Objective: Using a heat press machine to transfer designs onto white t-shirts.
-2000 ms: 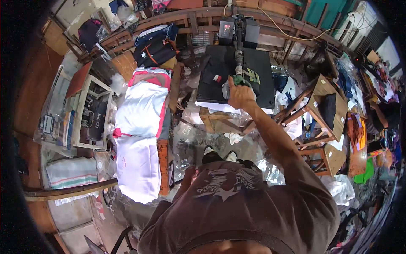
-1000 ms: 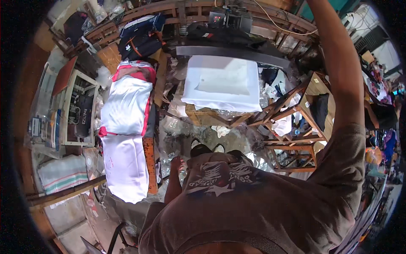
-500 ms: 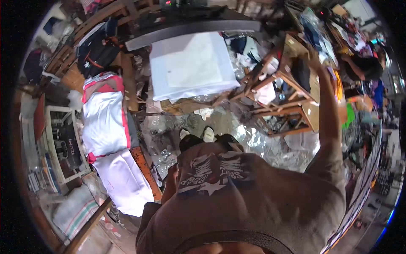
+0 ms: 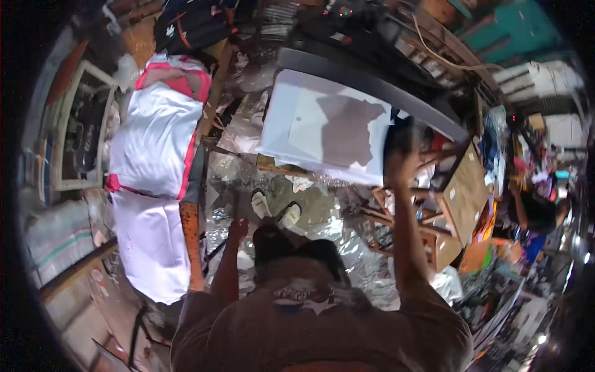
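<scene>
My right hand [image 4: 404, 168] reaches forward to the right end of a padded board covered with white cloth [image 4: 279, 133]. Its fingers are smeared by motion, but they appear closed on a dark piece of cloth [image 4: 400, 137] that hangs beside the board's right edge. A paler rectangular sheet [image 4: 304, 118] lies on the board, partly under a brown-grey shadow. My left hand [image 4: 238, 230] hangs low at my left side, its fingers curled in, with nothing visible in them.
A white and pink garment [image 4: 155, 139] and a pale folded cloth [image 4: 150, 242] lie on a long bench at my left. On the right stands a wooden stool-like frame [image 4: 465, 198]. Behind the board runs a long dark bar [image 4: 347, 87]. Clear plastic litters the floor. Another person [image 4: 533, 214] sits far right.
My right hand has left the wooden frame and moved left to the board, along with the dark cloth that was there. The view has turned right, and my left hand shows more fully.
</scene>
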`<state>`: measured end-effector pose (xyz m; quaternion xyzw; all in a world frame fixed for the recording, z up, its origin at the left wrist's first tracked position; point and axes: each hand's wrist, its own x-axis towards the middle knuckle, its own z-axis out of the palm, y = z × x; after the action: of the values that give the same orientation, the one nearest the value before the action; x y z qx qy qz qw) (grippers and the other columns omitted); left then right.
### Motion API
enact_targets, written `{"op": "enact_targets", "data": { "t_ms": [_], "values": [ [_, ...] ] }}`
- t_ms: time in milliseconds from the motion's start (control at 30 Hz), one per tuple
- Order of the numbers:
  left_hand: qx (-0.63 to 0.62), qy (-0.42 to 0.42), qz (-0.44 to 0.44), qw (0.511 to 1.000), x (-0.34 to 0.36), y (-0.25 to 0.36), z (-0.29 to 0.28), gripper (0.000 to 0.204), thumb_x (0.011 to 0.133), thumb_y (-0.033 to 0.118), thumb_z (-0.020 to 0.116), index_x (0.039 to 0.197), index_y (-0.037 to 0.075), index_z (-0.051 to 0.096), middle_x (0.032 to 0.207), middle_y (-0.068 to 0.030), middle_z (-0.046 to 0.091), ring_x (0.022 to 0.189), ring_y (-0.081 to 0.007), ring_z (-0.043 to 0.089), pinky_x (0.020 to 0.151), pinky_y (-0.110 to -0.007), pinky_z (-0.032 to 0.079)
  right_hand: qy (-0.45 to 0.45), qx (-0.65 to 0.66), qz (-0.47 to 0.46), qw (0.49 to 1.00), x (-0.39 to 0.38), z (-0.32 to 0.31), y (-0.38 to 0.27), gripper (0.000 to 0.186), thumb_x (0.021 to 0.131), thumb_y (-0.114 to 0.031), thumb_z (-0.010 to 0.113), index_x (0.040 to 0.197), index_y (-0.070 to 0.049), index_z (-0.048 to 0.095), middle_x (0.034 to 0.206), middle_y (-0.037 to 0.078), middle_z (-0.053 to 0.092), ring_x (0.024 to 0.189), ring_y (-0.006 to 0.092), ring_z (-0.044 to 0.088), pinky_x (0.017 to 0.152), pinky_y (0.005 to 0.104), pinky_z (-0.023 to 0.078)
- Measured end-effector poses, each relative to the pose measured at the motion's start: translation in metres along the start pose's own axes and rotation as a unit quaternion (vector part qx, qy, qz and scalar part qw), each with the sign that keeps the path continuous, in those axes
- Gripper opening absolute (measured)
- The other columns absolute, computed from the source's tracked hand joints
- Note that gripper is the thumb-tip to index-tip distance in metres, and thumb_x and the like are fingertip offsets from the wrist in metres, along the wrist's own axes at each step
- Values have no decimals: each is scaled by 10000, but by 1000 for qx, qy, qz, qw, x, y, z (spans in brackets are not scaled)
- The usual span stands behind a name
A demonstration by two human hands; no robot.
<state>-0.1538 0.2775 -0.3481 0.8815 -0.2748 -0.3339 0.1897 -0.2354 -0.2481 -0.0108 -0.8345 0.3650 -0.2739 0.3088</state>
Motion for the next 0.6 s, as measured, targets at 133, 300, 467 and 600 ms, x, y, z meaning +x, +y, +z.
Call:
{"op": "enact_targets", "data": {
  "t_ms": [133,300,467,600],
  "values": [
    [-276,111,-86,951,12,33,25,297,919,345,580,1046,84,646,978,-156,670,934,-321,653,791,-403,522,-34,-297,-346,889,106,144,53,570,963,-402,466,1433,-92,377,1323,239,533,1141,446,550,997,494,420],
    [-244,127,-121,954,16,79,-5,260,938,256,584,1096,55,634,972,-101,699,892,-228,675,764,-359,528,-174,-99,-37,979,209,142,87,531,976,-465,410,1331,-77,486,1038,232,669,852,466,655,714,449,557],
    [-360,131,-241,892,-44,29,63,258,942,248,572,1102,56,634,956,-127,704,874,-263,686,753,-372,537,-227,-122,-290,922,59,144,-1,571,977,-329,450,1445,-10,371,1536,254,241,1444,385,197,1176,476,165],
    [-470,176,-248,829,-62,-17,112,254,939,233,570,1113,58,630,954,-150,701,869,-281,689,749,-381,544,-150,-196,-97,964,230,205,28,764,962,-559,413,1420,51,358,1470,270,354,1334,421,380,1099,406,322]
  ]
}}
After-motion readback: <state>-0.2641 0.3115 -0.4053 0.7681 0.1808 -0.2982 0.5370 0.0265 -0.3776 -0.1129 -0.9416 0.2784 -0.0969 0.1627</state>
